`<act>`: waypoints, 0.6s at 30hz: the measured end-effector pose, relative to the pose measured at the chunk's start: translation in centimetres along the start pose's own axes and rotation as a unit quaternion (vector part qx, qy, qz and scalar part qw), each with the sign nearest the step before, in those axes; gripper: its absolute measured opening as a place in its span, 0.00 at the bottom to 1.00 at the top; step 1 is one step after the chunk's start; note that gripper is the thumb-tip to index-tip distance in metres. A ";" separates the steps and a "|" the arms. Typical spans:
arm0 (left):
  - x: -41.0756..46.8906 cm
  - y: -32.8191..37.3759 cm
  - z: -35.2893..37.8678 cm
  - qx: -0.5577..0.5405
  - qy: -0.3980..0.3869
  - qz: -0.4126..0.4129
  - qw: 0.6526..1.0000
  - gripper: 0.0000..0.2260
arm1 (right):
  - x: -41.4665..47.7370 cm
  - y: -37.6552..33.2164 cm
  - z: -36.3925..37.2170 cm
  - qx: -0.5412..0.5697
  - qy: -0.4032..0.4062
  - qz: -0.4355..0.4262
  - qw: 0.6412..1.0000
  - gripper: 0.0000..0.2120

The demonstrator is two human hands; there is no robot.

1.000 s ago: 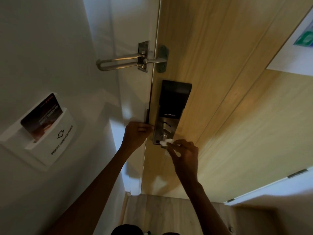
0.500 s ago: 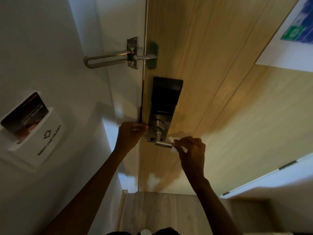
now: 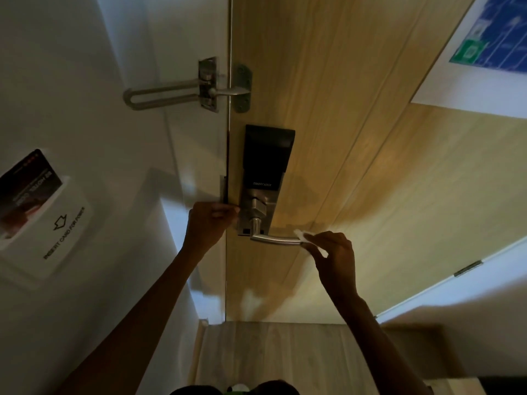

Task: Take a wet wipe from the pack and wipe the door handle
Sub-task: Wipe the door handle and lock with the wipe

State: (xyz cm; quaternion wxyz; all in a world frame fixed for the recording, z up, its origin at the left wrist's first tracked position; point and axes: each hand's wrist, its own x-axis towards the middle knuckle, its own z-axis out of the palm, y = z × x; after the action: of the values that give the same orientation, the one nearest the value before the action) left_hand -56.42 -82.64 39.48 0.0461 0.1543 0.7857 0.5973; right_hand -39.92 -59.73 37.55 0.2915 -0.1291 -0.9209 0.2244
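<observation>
A silver lever door handle (image 3: 273, 239) sticks out to the right from a smart lock plate (image 3: 261, 181) on the wooden door (image 3: 356, 138). My right hand (image 3: 332, 250) pinches a small white wet wipe (image 3: 303, 235) against the free tip of the lever. My left hand (image 3: 209, 223) rests with closed fingers on the door edge, just left of the lock plate. The wipe pack is out of view.
A metal swing-bar door guard (image 3: 182, 92) spans the frame and door above the lock. On the left wall a key-card power holder (image 3: 48, 223) has a card in it. A blue-and-green notice (image 3: 496, 35) hangs on the door at upper right. Wooden floor (image 3: 271, 354) lies below.
My right hand has slid the wipe rightward along the lever, from near the lock plate out to the tip. The left hand stays on the door edge.
</observation>
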 end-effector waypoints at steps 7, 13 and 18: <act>0.1 0.1 0.0 0.001 -0.005 -0.004 1.000 0.04 | -0.5 -1.7 1.7 -0.021 0.015 -0.032 0.999 0.11; 0.1 0.0 0.0 0.009 -0.007 0.003 1.000 0.05 | -0.1 -1.1 1.0 0.157 0.029 0.122 0.980 0.04; 0.1 -0.1 0.1 -0.005 -0.007 -0.002 1.000 0.05 | -1.2 -2.4 2.2 0.522 0.020 0.408 0.749 0.12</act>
State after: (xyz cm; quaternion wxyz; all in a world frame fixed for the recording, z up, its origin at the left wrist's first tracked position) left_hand -56.50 -82.57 39.35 0.0538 0.1570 0.7825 0.6002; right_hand -40.53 -63.02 36.53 0.2125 -0.3249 -0.5141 0.7649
